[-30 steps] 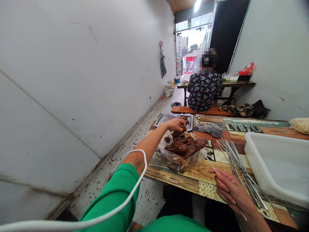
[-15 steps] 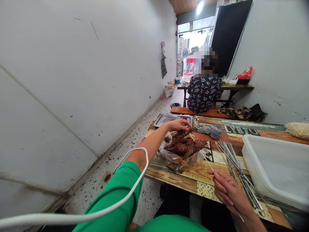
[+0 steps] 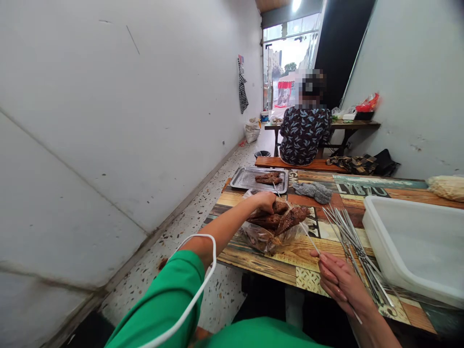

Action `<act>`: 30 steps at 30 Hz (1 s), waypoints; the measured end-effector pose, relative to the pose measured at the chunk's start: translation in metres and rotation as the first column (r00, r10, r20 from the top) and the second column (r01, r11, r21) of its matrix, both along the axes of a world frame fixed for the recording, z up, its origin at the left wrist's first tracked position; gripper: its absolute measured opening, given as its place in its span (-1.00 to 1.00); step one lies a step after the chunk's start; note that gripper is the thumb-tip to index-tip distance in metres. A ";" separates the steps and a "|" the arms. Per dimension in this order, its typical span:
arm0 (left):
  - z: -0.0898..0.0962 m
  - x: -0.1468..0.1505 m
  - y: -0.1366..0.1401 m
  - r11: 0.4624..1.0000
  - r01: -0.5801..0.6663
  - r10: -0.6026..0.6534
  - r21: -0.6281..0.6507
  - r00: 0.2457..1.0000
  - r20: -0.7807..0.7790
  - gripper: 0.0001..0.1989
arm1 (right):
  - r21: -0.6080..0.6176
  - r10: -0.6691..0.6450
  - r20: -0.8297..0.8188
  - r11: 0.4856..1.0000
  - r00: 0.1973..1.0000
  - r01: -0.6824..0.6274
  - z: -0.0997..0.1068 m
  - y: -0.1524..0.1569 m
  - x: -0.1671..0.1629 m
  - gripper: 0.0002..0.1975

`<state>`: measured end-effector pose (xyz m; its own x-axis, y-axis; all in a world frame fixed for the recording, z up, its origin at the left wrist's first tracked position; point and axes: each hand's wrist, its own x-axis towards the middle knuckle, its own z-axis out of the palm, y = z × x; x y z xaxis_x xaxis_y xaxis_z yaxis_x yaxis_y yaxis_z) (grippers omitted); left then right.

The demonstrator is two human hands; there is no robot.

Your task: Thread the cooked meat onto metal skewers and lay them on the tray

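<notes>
My left hand [image 3: 266, 200] reaches into a clear plastic bag [image 3: 263, 240] of dark brown, glossy pieces of meat [image 3: 266, 221]. Its fingers are bent down and closed on a piece at the bag's left side, the tips partly hidden. My right hand [image 3: 335, 278] grips a thin metal skewer [image 3: 311, 238], which slants up to the left. On the skewer's far end is a large piece of brown meat [image 3: 293, 220], resting over the bag's right edge. More brown meat [image 3: 268, 178] lies on a metal tray [image 3: 241, 180] behind the bag, with a skewer end sticking out.
Loose metal skewers [image 3: 350, 237] lie right of the bag, beside a white plastic tub [image 3: 377, 241]. A grey cloth [image 3: 312, 192] lies behind them. Pale bundled sticks [image 3: 447, 187] sit at the far right. A person [image 3: 306, 130] sits on a bench [image 3: 266, 162] ahead, back turned.
My left hand has come down from above the bag, where it held up a piece of meat. The meat on the tray now shows. My right hand has barely moved.
</notes>
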<state>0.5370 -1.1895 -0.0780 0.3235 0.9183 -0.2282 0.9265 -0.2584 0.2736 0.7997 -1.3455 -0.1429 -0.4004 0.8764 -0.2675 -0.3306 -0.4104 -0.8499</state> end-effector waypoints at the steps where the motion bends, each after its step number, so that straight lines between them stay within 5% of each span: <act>1: 0.000 0.002 -0.003 1.000 0.003 -0.003 0.010 1.000 -0.028 -0.68 | 0.001 -0.002 -0.001 1.000 1.000 0.002 0.001 -0.001 -0.001 -0.69; 11: -0.005 -0.008 -0.008 0.997 -0.001 -0.018 0.084 0.973 0.230 -0.68 | 0.068 0.022 0.016 0.997 1.000 -0.023 0.012 -0.008 -0.006 -0.66; 14: -0.011 -0.010 -0.004 0.997 -0.072 0.081 -0.038 0.915 0.395 -0.76 | 0.090 0.030 0.026 0.995 0.999 -0.032 0.009 -0.010 -0.007 -0.70; 18: -0.016 -0.012 -0.006 0.905 -0.183 0.402 -0.383 0.663 0.632 -0.86 | 0.095 0.024 0.052 0.995 0.998 -0.029 0.009 -0.012 -0.007 -0.70; 22: -0.012 -0.022 -0.013 0.773 -0.056 0.605 -0.631 0.362 0.709 -0.80 | 0.070 0.017 0.072 0.997 0.997 -0.023 0.009 -0.012 -0.004 -0.64; 25: -0.007 -0.029 -0.016 0.716 0.067 0.666 -0.695 0.230 0.709 -0.80 | 0.054 0.032 0.074 0.998 0.997 -0.036 0.007 -0.011 -0.001 -0.64; 30: -0.006 -0.034 -0.018 0.709 0.125 0.685 -0.694 0.109 0.720 -0.76 | 0.037 0.049 0.032 0.998 0.998 -0.050 0.009 -0.013 -0.001 -0.68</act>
<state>0.5027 -1.2076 -0.0838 0.3747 0.8354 -0.4021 -0.2015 0.4968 0.8442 0.7983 -1.3583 -0.1344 -0.4354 0.8656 -0.2472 -0.2841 -0.3927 -0.8747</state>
